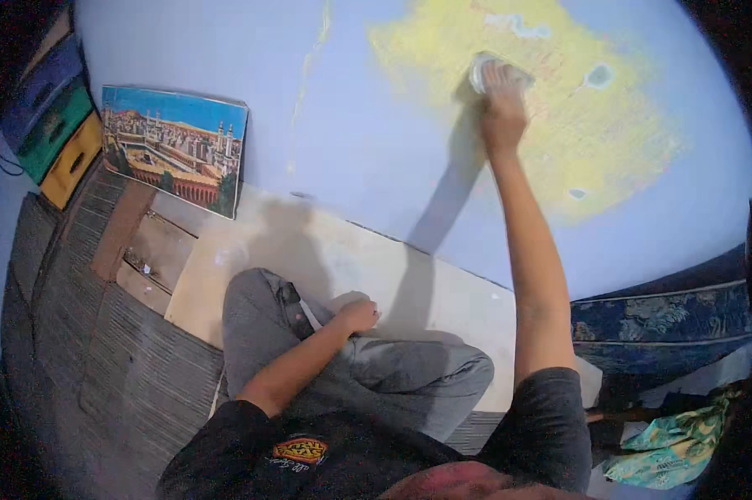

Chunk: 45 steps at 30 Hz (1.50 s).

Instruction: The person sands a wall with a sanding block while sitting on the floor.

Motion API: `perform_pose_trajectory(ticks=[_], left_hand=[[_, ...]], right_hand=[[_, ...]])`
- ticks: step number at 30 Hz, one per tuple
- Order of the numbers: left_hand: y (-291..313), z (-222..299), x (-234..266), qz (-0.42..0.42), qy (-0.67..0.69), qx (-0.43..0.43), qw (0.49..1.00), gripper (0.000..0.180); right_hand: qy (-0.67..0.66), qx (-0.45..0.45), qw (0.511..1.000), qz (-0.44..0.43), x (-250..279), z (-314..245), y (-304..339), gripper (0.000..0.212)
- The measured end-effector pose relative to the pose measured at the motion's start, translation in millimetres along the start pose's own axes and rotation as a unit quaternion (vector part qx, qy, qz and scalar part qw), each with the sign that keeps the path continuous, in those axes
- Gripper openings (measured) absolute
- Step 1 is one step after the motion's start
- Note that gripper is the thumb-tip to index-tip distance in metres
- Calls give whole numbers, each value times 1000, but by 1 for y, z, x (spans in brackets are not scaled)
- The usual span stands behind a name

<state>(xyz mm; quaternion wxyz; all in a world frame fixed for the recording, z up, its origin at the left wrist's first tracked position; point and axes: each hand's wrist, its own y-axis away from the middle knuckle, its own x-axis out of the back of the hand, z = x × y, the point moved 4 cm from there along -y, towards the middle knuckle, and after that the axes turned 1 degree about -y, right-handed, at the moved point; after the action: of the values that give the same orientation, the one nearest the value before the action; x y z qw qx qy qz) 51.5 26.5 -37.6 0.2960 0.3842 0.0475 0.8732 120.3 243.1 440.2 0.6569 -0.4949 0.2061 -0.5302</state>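
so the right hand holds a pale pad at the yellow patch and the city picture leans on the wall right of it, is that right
Not quite: the city picture leans on the wall left of the yellow patch, as the head view shows. The right hand does hold a pale pad at that patch.

The wall (376,150) was bright, with light from in front and to its right, the right hand (503,104) on it looked a bit blurry, a long dark shadow (453,196) ran down it, and the sides around it went bendy, black and grainy.
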Motion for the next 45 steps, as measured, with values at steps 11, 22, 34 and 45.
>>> perform_pose_trajectory(ticks=[11,22,34,45], left_hand=[[-18,-21,-10,43,-52,-34,997,42],[-14,-18,-13,17,17,-19,1000,36],[-19,-33,-21,31,26,27,999,30],[-18,-50,-8,22,7,29,999,37]], right_hand=[[-135,218,911,-322,-6,-71,99,47],[-11,185,980,-74,34,14,-86,45],[-53,72,995,40,-43,-71,-91,42],[-129,313,892,-298,-46,-126,-21,41]])
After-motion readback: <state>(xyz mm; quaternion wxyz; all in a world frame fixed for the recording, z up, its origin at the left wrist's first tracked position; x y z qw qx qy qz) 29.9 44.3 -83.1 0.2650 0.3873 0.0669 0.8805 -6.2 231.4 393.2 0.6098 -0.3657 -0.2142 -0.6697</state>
